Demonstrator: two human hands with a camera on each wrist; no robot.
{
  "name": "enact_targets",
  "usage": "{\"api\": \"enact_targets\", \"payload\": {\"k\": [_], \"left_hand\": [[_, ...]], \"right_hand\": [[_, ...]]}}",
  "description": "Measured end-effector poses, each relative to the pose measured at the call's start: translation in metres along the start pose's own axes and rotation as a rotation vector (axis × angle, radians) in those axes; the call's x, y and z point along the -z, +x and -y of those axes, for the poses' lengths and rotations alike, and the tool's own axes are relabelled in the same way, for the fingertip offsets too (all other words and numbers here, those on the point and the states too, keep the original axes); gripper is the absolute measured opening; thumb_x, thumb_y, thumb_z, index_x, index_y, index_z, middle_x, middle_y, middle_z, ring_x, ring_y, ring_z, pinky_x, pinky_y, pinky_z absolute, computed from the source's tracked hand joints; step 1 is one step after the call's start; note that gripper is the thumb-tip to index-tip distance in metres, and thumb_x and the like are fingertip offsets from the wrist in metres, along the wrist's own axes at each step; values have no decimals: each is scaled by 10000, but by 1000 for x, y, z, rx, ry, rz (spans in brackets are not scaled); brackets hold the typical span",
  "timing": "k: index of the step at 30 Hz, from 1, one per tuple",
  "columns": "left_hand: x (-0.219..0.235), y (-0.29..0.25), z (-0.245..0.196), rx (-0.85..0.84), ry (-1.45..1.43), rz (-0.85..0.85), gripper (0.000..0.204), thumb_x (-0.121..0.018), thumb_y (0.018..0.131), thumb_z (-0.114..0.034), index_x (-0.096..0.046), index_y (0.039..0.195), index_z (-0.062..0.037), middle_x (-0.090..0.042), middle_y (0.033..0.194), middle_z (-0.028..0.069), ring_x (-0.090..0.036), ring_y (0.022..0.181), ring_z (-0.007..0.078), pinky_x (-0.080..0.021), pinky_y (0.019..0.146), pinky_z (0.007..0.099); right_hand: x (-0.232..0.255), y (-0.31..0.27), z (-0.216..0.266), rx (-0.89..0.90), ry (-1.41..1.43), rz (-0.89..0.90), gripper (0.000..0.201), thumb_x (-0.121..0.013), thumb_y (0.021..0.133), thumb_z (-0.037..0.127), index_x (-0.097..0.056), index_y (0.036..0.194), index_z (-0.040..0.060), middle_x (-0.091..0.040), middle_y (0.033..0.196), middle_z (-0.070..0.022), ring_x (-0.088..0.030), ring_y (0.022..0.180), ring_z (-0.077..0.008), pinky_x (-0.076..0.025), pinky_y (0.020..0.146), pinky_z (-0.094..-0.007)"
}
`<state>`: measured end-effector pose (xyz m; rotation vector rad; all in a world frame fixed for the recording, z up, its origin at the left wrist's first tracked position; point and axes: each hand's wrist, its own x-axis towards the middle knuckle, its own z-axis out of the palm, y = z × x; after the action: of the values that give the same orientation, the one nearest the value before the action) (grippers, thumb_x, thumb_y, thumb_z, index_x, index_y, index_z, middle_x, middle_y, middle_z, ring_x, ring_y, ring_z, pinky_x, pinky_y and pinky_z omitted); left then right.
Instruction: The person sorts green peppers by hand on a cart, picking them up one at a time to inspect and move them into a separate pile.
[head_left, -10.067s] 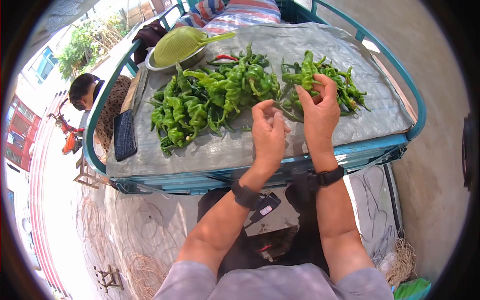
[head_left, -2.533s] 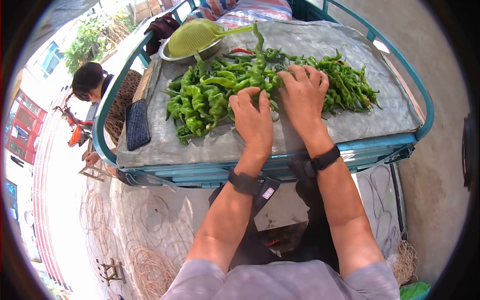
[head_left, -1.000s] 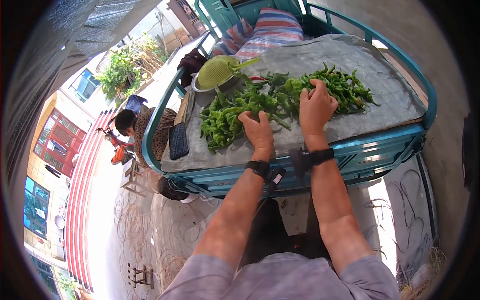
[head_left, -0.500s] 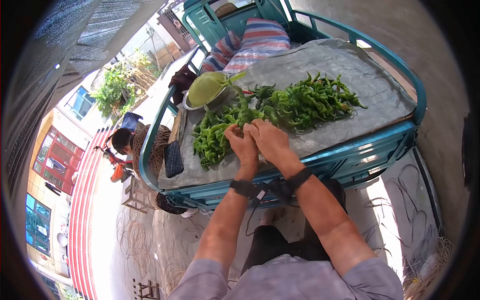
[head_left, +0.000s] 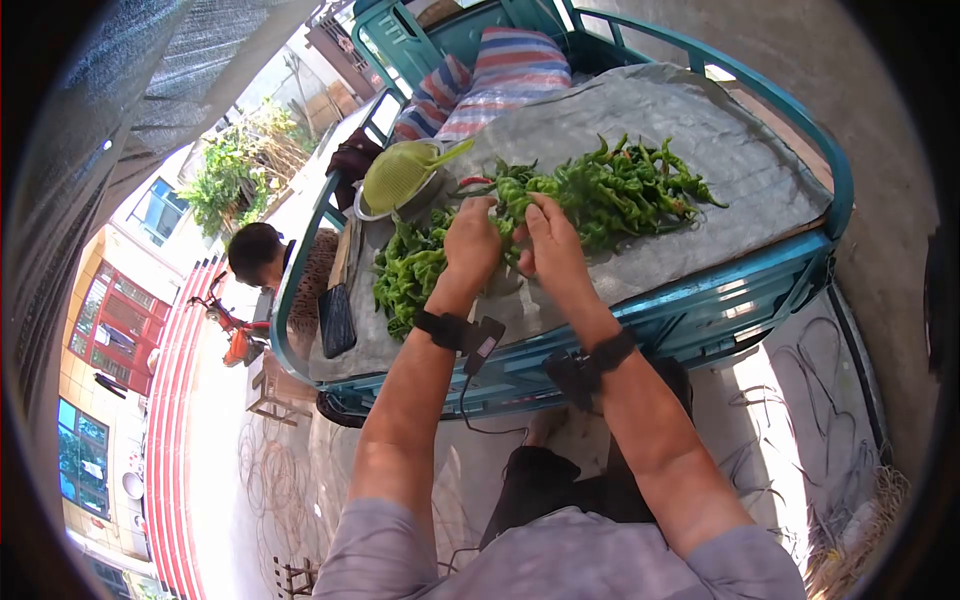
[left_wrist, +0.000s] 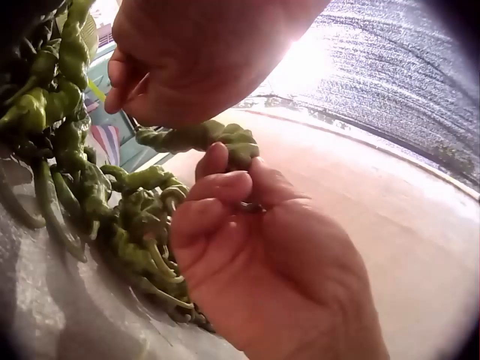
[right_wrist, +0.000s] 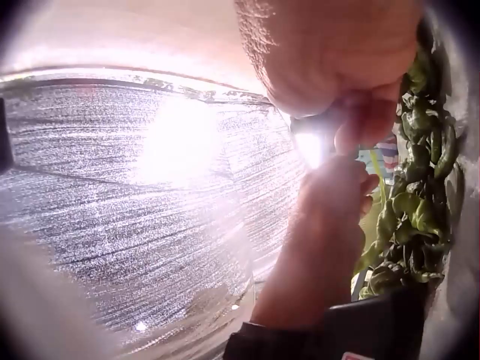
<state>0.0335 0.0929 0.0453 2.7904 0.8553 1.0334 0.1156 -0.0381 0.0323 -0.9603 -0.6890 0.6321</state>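
Note:
A heap of wrinkled green peppers [head_left: 620,195] spreads over the grey sheet [head_left: 700,110], with more on its left [head_left: 405,275]. My right hand [head_left: 560,255] is just in front of the heap. In the left wrist view its palm faces the camera, and the right hand [left_wrist: 262,247] pinches one green pepper [left_wrist: 199,137] between thumb and fingertips. The left hand [head_left: 472,245] is bent over the peppers, back of the hand up. In the left wrist view the left hand [left_wrist: 195,60] has curled fingers close to that pepper's far end; I cannot tell whether they grip anything.
A yellow-green strainer [head_left: 400,178] rests on a metal bowl [head_left: 365,208] at the back left. A phone [head_left: 337,320] lies by the left rail. Teal rails [head_left: 840,190] edge the cart bed. Striped sacks [head_left: 515,80] lie behind; another person [head_left: 258,257] is at the left.
Half a second ago both hands met at the front of the heap; since then they have lifted slightly and come apart. Earlier the right hand was farther right. The head view has tilted.

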Motion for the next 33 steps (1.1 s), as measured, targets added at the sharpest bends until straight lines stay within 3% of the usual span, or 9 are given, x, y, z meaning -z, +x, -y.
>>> {"api": "enact_targets", "payload": {"k": [5, 11, 14, 17, 18, 21, 27, 30, 33], "left_hand": [[-9, 19, 22, -5, 315, 475, 356, -617, 804, -134, -613, 1159, -118, -580, 1180, 113, -624, 1045, 340, -510, 845, 468], [-7, 18, 38, -189, 418, 338, 451, -711, 730, -87, -596, 1164, -129, -498, 1203, 127, -641, 987, 360, -535, 779, 463], [8, 14, 27, -227, 441, 331, 340, -621, 811, -69, -561, 1142, -117, -573, 1113, 106, -666, 883, 360, -546, 706, 460], [35, 16, 14, -195, 670, 203, 351, -645, 802, -75, -556, 1138, -131, -599, 1014, 66, -678, 847, 305, -548, 651, 423], [39, 18, 15, -229, 763, 113, 318, -663, 788, -66, -569, 1082, -140, -607, 942, 39, -677, 831, 259, -546, 630, 393], [63, 16, 18, -285, 781, 46, 354, -652, 763, -14, -569, 1085, -136, -593, 971, 73, -655, 825, 280, -535, 653, 405], [98, 5, -11, -477, 561, -9, 388, -602, 790, -1, -605, 1142, -166, -572, 950, 78, -636, 870, 292, -524, 662, 411], [103, 2, -19, -559, 485, -32, 416, -604, 781, -2, -606, 1160, -174, -564, 959, 78, -625, 892, 298, -521, 678, 414], [108, 6, -21, -583, 461, -16, 431, -607, 776, -3, -606, 1171, -175, -565, 987, 82, -621, 918, 304, -524, 702, 417]], "right_hand": [[5, 9, -27, 9, -272, -3, 329, -470, 1027, 234, -532, 1280, 33, -615, 772, -70, -566, 547, -114, -453, 488, -269], [-9, 3, -18, 42, -21, -61, 324, -426, 1035, 213, -552, 1313, 104, -602, 791, -44, -534, 514, -83, -433, 464, -243], [-13, 1, -12, -24, 75, -87, 330, -453, 1016, 181, -544, 1323, 98, -608, 805, -44, -557, 547, -93, -451, 476, -256], [-13, 12, -32, 88, -212, -195, 330, -492, 982, 132, -532, 1303, 69, -628, 786, -73, -591, 555, -151, -496, 540, -318], [-17, 5, -17, -10, -232, -216, 346, -508, 963, 102, -528, 1305, 58, -644, 809, -89, -622, 583, -173, -510, 574, -334], [-29, 3, -24, -70, -11, -269, 339, -516, 968, 124, -520, 1295, 35, -660, 783, -94, -644, 606, -194, -518, 600, -352], [-37, -1, -22, -14, -230, -44, 280, -533, 982, 180, -541, 1212, 20, -666, 886, -63, -627, 607, -126, -492, 542, -284], [-35, -1, -14, -95, 13, 38, 253, -547, 984, 187, -554, 1190, 40, -665, 929, -60, -595, 593, -90, -463, 519, -243], [-38, -4, -6, -8, 191, -57, 211, -556, 985, 182, -561, 1153, 55, -664, 899, -51, -569, 581, -74, -452, 504, -232]]}}
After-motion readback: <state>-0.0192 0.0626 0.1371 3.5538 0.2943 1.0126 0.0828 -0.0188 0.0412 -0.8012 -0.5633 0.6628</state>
